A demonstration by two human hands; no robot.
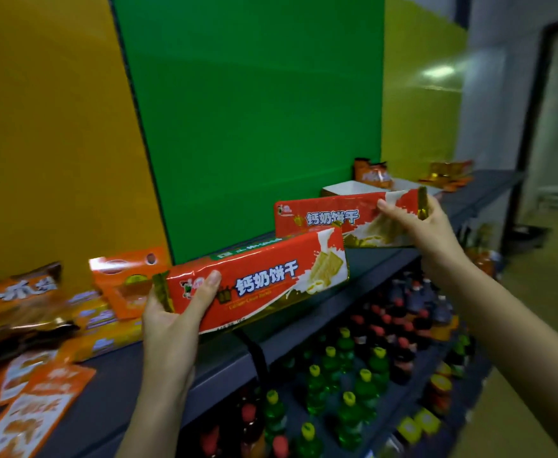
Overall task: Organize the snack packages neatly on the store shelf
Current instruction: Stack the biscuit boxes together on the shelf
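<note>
Left hand clamped on near biscuit pack, right hand on far biscuit pack, thumbs forward.

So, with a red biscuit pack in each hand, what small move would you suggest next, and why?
Probably set the left hand's red pack down on the dark shelf, in line with the right hand's pack: both are the same product, held just above open shelf space.

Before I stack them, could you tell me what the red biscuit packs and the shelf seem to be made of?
Red packs: probably glossy plastic film; they show sheen and crimped gold end seals. Shelf: dark, matte, likely painted metal, though the look leaves that open.
</note>
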